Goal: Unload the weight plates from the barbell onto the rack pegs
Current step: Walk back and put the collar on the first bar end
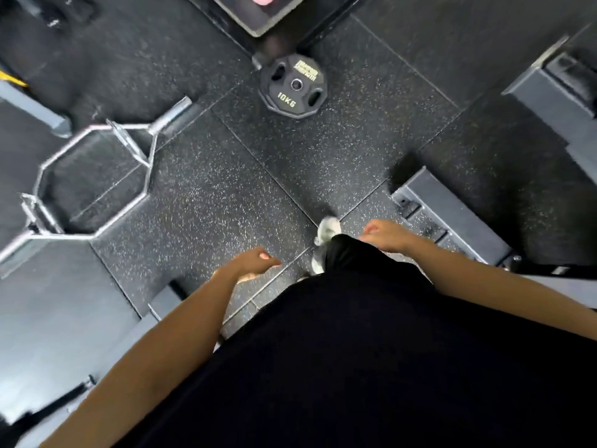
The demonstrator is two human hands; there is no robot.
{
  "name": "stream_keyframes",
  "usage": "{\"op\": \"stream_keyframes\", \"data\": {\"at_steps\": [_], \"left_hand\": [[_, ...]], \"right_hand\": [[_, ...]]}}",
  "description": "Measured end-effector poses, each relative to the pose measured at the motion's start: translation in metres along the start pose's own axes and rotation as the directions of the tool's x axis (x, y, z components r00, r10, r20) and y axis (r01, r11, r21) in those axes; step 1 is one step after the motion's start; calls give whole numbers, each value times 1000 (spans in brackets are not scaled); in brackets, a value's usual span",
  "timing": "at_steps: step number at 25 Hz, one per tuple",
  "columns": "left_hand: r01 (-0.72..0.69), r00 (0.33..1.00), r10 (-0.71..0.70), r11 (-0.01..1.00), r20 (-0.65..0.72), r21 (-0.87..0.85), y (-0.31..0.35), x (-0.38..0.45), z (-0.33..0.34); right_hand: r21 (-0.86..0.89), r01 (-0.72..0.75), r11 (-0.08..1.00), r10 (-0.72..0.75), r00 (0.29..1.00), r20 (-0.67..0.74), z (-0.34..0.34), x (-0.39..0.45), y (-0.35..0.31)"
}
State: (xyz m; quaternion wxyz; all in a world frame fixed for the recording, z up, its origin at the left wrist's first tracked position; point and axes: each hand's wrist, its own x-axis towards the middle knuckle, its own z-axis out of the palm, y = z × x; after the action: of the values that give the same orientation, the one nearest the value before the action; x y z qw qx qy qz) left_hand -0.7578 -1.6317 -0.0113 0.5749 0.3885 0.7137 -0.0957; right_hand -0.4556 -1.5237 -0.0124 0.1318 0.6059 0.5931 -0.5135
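Observation:
A black 10 kg weight plate (292,86) lies flat on the rubber floor ahead of me, at the top middle of the view. A silver hex bar (93,176) lies on the floor at the left, with a bare sleeve pointing toward the plate. My left hand (252,263) hangs in front of me with loosely curled fingers and holds nothing. My right hand (386,236) hangs likewise, empty, above my white shoe (326,232). Both hands are far from the plate and the bar.
Grey steel rack feet (452,215) run across the floor at the right, with another (555,101) at the far right. A grey beam (35,111) lies at the upper left. A dark bench base (258,17) stands just beyond the plate.

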Motion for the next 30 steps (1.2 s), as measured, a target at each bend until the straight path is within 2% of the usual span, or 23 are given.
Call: {"op": "stream_keyframes", "data": {"at_steps": [3,7,11,14,17,22,25,30], "left_hand": [[-1,997,-9,990,74,141,51,50,-50],[-2,995,-31,939,90,343,135,114,-136],[-14,1000,21,945,-18,327,225,158,-224],[-51,995,67,976,-70,212,300,190,-274],[-53,997,63,979,-46,195,365,229,-301],[-99,994,83,945,65,313,495,314,-349],[-161,985,122,903,124,398,587,366,-392],[-276,960,177,729,218,626,776,420,-463]], "right_hand": [[34,-50,998,48,997,66,-36,55,-15],[63,-148,987,147,989,17,-120,125,-40],[159,-175,972,183,982,-40,-209,176,-63],[211,-164,964,180,982,-59,-278,215,-75],[265,-176,948,206,974,-91,-326,252,-77],[343,-239,908,262,965,-21,-413,326,-69],[373,-292,881,325,945,-27,-488,364,-64],[483,-302,822,414,899,-143,-650,420,-56]]}}
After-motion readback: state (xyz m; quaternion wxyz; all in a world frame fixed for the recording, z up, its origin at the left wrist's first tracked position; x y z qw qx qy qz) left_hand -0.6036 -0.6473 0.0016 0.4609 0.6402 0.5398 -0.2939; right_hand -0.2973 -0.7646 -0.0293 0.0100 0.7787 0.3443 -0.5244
